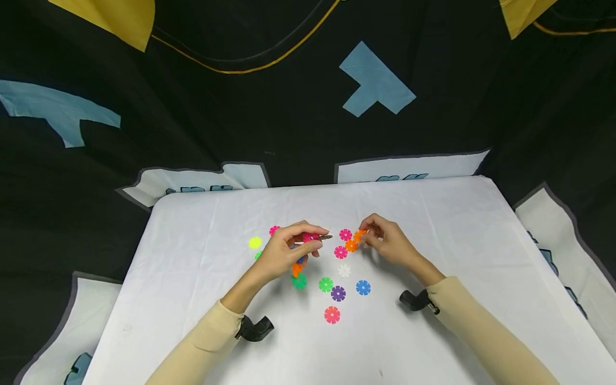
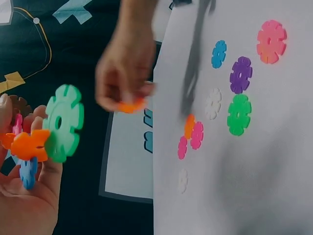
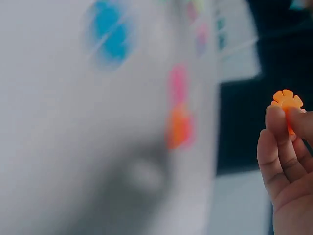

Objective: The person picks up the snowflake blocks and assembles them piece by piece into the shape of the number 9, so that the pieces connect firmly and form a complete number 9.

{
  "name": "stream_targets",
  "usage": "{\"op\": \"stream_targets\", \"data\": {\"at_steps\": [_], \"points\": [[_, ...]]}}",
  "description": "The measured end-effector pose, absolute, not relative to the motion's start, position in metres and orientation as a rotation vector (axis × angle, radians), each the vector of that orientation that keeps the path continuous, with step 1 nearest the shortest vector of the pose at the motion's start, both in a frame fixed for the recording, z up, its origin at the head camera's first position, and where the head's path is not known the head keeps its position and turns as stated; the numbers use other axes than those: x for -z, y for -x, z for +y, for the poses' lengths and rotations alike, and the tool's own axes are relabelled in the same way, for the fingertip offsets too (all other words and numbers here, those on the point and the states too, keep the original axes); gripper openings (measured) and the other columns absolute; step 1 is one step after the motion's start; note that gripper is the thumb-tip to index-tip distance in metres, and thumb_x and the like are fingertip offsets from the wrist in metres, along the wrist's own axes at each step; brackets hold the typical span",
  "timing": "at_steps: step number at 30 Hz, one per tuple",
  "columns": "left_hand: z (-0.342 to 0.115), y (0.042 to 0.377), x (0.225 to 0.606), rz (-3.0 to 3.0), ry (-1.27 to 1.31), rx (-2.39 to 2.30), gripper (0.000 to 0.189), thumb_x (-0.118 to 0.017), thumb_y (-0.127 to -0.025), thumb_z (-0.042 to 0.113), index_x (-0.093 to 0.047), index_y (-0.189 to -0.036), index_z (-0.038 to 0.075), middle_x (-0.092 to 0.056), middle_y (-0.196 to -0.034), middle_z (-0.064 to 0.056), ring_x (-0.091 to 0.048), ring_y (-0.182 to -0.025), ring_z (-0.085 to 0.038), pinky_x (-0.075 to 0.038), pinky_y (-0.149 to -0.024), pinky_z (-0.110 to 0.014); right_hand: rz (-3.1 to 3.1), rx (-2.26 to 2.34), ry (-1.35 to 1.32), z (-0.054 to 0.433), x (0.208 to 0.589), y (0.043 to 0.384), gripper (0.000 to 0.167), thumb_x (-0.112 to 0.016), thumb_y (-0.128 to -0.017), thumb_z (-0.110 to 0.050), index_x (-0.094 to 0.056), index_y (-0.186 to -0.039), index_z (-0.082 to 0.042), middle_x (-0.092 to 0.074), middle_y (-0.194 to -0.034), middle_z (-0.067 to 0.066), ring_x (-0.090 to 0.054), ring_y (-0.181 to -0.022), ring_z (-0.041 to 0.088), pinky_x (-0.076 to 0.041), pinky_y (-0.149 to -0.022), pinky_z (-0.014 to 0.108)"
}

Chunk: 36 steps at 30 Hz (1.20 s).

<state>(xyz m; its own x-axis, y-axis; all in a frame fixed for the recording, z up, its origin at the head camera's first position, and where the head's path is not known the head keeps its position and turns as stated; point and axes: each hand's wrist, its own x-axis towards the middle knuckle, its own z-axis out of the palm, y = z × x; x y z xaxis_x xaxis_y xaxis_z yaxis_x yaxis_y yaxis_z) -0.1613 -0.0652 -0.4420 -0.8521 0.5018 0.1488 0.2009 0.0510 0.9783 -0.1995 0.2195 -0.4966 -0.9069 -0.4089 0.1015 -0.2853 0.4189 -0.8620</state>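
My left hand (image 1: pixel 281 254) holds a cluster of joined notched plastic discs above the table. In the left wrist view the cluster has a green disc (image 2: pixel 73 122), an orange disc (image 2: pixel 29 146), a blue disc (image 2: pixel 28 174), a pink disc (image 2: pixel 18 125) and a brownish disc (image 2: pixel 20 104) partly behind the fingers. My right hand (image 1: pixel 392 243), to the right, pinches a separate orange disc (image 3: pixel 287 99) between thumb and fingertips. Its lower part is hidden by the fingers. The two hands are apart.
On the white table (image 1: pixel 409 342) lie loose discs: pink ones (image 1: pixel 340 252), an orange one (image 1: pixel 352 246), a white one (image 1: pixel 344 271), a purple one (image 1: pixel 338 293), a blue one (image 1: pixel 363 287) and a coral one (image 1: pixel 332 315). A yellow disc (image 1: pixel 255 243) lies left of my left hand.
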Motion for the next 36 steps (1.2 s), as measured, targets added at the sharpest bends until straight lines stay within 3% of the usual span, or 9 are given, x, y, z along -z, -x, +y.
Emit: {"op": "stream_targets", "data": {"at_steps": [5, 8, 12, 21, 28, 36], "points": [[-0.063, 0.161, 0.440, 2.168, -0.689, -1.845, 0.035, -0.068, -0.092, 0.018, -0.064, -0.127, 0.016, -0.067, -0.116, -0.003, -0.065, -0.075, -0.021, -0.052, -0.051, -0.030, 2.380, 1.720, 0.657, 0.203, 0.453, 0.176, 0.018, -0.066, -0.091, -0.002, -0.061, -0.108, 0.001, -0.064, -0.083, 0.019, -0.064, -0.068, 0.023, -0.056, -0.067, 0.028], [-0.061, 0.160, 0.439, 2.238, -0.679, -1.812, 0.039, -0.072, -0.090, 0.022, -0.064, -0.128, 0.020, -0.067, -0.119, 0.002, -0.066, -0.088, -0.017, -0.056, -0.063, -0.032, 2.327, 1.774, 0.680, 0.195, 0.437, 0.165, 0.016, -0.066, -0.092, -0.003, -0.063, -0.107, 0.001, -0.065, -0.086, 0.019, -0.065, -0.069, 0.016, -0.057, -0.069, 0.030], [-0.059, 0.160, 0.437, 2.331, -0.747, -1.773, 0.035, -0.077, -0.086, 0.022, -0.069, -0.119, 0.022, -0.069, -0.115, 0.006, -0.063, -0.104, -0.012, -0.055, -0.078, -0.030, 2.330, 1.761, 0.755, 0.186, 0.427, 0.156, 0.012, -0.066, -0.091, -0.001, -0.062, -0.102, -0.001, -0.066, -0.084, 0.016, -0.066, -0.068, 0.015, -0.057, -0.070, 0.028], [-0.061, 0.158, 0.436, 2.341, -0.831, -1.771, 0.033, -0.078, -0.084, 0.025, -0.071, -0.115, 0.017, -0.070, -0.107, 0.003, -0.063, -0.100, -0.012, -0.053, -0.075, -0.027, 2.342, 1.718, 0.860, 0.179, 0.427, 0.151, 0.012, -0.067, -0.090, -0.001, -0.060, -0.099, -0.002, -0.069, -0.080, 0.013, -0.069, -0.067, 0.012, -0.059, -0.067, 0.032], [-0.060, 0.158, 0.434, 2.376, -0.885, -1.783, 0.032, -0.082, -0.079, 0.015, -0.074, -0.110, 0.014, -0.071, -0.098, 0.001, -0.061, -0.085, -0.013, -0.048, -0.065, -0.023, 2.461, 1.654, 0.953, 0.178, 0.427, 0.151, 0.014, -0.070, -0.087, 0.000, -0.062, -0.097, -0.004, -0.071, -0.078, 0.006, -0.069, -0.065, 0.007, -0.058, -0.061, 0.032], [-0.058, 0.158, 0.435, 2.334, -0.857, -1.805, 0.035, -0.083, -0.076, 0.004, -0.074, -0.109, 0.006, -0.070, -0.099, -0.006, -0.064, -0.093, -0.016, -0.054, -0.074, -0.025, 2.657, 1.559, 1.106, 0.178, 0.425, 0.150, 0.019, -0.074, -0.083, 0.002, -0.068, -0.099, -0.005, -0.072, -0.084, 0.006, -0.068, -0.068, 0.011, -0.059, -0.068, 0.027]]}}
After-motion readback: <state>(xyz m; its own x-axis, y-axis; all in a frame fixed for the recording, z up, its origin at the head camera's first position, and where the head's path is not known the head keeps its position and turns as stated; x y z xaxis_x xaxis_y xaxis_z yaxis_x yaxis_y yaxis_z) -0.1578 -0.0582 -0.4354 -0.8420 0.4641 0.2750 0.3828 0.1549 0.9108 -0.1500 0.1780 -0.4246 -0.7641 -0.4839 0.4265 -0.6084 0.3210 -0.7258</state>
